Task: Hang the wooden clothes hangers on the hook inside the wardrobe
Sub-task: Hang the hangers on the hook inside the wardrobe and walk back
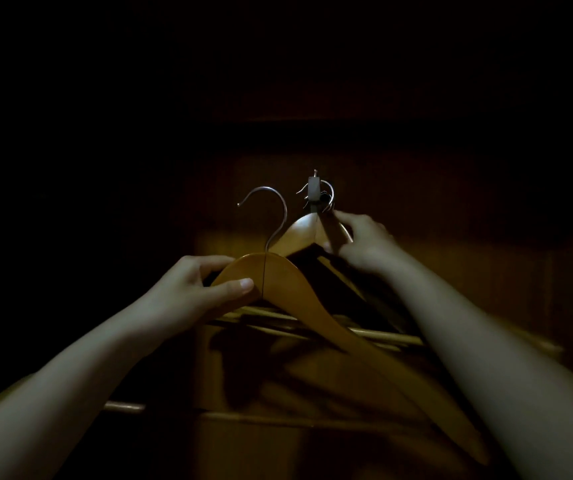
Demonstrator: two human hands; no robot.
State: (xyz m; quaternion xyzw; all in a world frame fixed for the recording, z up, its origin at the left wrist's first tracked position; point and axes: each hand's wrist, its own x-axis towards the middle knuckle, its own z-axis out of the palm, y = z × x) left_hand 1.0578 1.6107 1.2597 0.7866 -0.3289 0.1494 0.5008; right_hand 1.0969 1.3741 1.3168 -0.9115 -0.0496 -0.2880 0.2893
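Nearest, left hand clamps a wooden hanger just short of the wardrobe hook, while right hand pinches hung hangers; crowded wire loops may block or dislodge.

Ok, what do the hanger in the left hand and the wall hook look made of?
Hanger: looks like wood, amber, smooth with a soft sheen, perhaps varnished. Its curved top hook looks like bare silvery metal wire. Wall hook: pale grey and matte; too dim to tell metal from plastic.
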